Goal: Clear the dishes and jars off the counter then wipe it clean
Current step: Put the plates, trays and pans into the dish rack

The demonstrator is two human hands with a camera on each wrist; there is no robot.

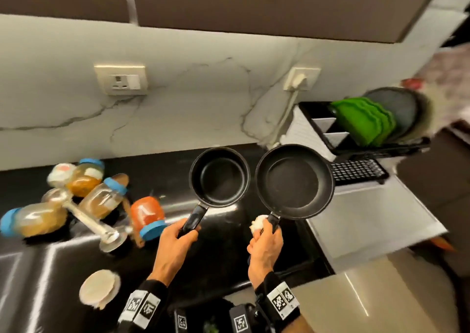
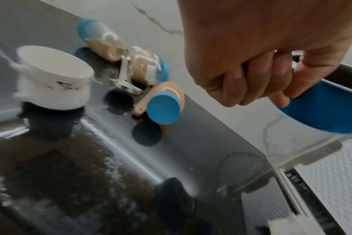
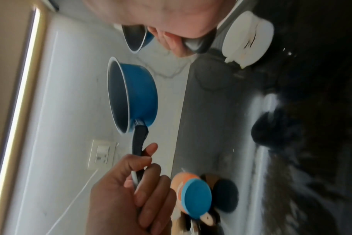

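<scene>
Dishes and jars are only partly cleared, so you have a lot left to do. You hold two pans up in the air, just above the black bench point(image 1: 223, 264). Your left hand point(image 1: 175, 243) has its fingers point(image 2: 257, 89) curled tight round the handle of the small saucepan point(image 1: 219, 177), which is blue on the outside. Your right hand point(image 1: 265, 243) has its fingers point(image 3: 171, 43) wrapped round the handle of the frying pan point(image 1: 294, 181), and I think it holds a small white lump against that handle too, though I cannot tell what the lump is. Both pans stick out past your fingers, side by side and almost touching at the rims. They point toward the dish rack point(image 1: 376, 152) on your right, where green plates point(image 1: 363, 120) stand, so I guess that is where they will go. Still on the bench to your left lie the jars with blue lids point(image 1: 101, 195), tipped over in a heap. An orange jar point(image 1: 147, 215) lies nearest to your left hand. A shiny metal scoop point(image 1: 101, 228) lies across the heap. A white bowl point(image 1: 100, 292) sits near the front edge. None of the wiping has begun, as far as I can tell, because no cloth shows.
</scene>
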